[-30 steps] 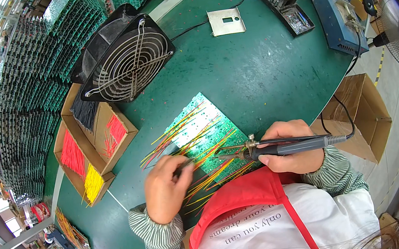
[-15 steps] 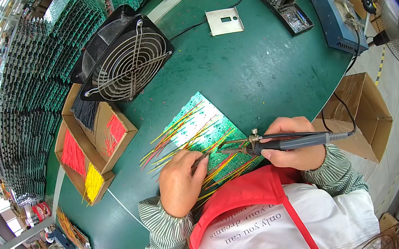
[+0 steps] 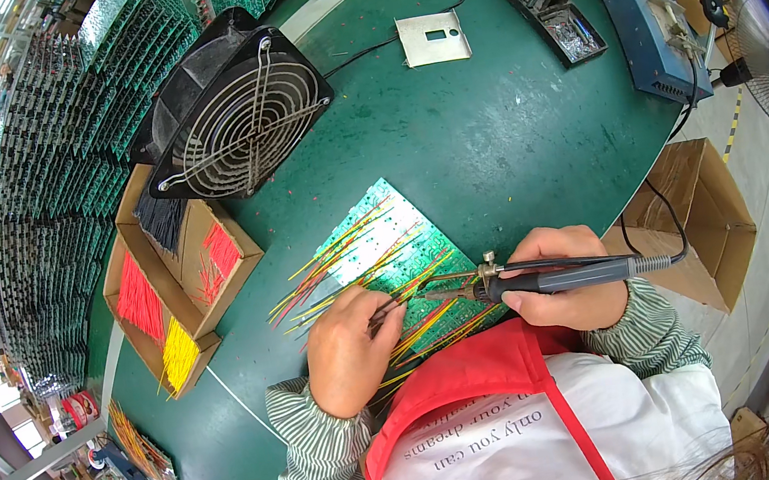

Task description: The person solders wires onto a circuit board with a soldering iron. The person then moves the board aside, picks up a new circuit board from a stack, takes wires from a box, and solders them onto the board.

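Observation:
On the table in front of me lies a green circuit board (image 3: 420, 235) with rows of thin red, yellow and black wires (image 3: 416, 335) across it. My left hand (image 3: 349, 353) is closed at the board's left side, thumb and forefinger pinching a thin dark wire whose end meets the board. My right hand (image 3: 595, 305) is wrapped round a grey-and-black soldering iron (image 3: 569, 276). A thin metal guide tube (image 3: 453, 277) is clamped alongside the iron. The iron's tip points left, close to my left fingertips; whether it touches the board I cannot tell.
A black fan (image 3: 242, 113) stands behind a divided cardboard box (image 3: 190, 299) of red, yellow and dark wires. Stacked circuit boards (image 3: 57, 186) fill the far left. A blue soldering station (image 3: 650, 40), black tray (image 3: 571, 33) and white plate (image 3: 418, 53) sit far right; an open carton (image 3: 703, 227) is beside the table.
The soldering iron's tip has shifted slightly left toward my left fingertips. Otherwise both hands, the board and the wires stay almost where they were.

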The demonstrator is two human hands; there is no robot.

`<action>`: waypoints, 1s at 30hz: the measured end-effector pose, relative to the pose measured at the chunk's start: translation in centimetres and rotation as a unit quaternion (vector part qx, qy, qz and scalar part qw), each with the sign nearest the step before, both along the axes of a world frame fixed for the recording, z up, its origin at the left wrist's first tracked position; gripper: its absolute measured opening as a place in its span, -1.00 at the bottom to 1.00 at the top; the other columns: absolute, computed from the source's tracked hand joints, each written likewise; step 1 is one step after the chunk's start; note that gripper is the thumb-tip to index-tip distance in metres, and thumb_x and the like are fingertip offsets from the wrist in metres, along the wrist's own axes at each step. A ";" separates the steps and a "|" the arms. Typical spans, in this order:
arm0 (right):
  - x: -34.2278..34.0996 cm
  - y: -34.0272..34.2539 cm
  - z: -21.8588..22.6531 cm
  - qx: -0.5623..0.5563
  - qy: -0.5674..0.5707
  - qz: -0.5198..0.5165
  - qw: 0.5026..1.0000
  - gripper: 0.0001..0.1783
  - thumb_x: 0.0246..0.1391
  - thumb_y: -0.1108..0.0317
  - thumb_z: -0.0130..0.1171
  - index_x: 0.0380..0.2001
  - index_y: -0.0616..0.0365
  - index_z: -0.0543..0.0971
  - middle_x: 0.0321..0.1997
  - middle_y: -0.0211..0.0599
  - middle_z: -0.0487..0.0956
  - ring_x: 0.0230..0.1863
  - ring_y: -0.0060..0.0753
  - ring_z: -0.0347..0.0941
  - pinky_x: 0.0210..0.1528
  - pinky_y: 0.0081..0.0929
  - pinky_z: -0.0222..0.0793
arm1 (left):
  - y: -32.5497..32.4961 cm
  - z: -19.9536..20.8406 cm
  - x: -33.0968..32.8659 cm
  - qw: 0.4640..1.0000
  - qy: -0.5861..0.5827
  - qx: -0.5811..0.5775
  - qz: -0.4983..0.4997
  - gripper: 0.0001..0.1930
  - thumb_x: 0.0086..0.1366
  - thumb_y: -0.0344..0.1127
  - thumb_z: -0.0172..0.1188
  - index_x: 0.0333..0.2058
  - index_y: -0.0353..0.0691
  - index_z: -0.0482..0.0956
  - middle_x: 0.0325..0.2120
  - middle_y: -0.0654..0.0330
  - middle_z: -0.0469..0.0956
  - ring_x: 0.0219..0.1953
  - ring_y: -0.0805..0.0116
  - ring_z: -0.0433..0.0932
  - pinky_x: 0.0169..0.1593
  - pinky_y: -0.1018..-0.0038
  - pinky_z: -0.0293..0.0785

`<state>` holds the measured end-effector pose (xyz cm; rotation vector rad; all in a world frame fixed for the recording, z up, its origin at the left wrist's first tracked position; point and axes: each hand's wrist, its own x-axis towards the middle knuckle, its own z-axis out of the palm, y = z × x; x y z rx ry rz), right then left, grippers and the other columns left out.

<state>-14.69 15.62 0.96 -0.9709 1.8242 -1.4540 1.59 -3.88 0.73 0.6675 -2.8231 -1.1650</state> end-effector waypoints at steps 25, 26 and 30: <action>-0.7 0.9 0.3 -0.014 0.004 -0.003 1.000 -0.81 -0.19 0.44 0.30 -0.48 0.27 0.52 -0.65 -0.34 0.52 -0.63 -0.60 0.45 -0.57 -0.62 0.33 | -1.7 3.4 0.9 0.972 0.053 -0.202 0.111 -0.90 0.04 -0.45 0.28 -0.46 -0.30 0.55 -0.53 0.11 0.51 -0.53 0.20 0.50 -0.45 0.41 0.40; -0.7 1.0 0.3 -0.018 0.014 -0.010 1.000 -0.81 -0.19 0.44 0.30 -0.48 0.27 0.52 -0.65 -0.35 0.53 -0.64 -0.60 0.45 -0.57 -0.62 0.33 | -1.5 3.6 0.6 0.972 0.050 -0.188 0.130 -0.90 0.05 -0.42 0.27 -0.45 -0.26 0.55 -0.52 0.11 0.51 -0.51 0.13 0.51 -0.42 0.36 0.42; -1.0 1.0 0.7 -0.013 0.014 -0.023 1.000 -0.81 -0.19 0.44 0.31 -0.48 0.26 0.52 -0.65 -0.36 0.53 -0.64 -0.61 0.45 -0.56 -0.63 0.33 | 0.6 1.9 -1.1 0.996 0.037 -0.084 0.000 -0.88 0.07 -0.41 0.28 -0.44 -0.31 0.55 -0.52 0.10 0.50 -0.51 0.17 0.50 -0.44 0.39 0.40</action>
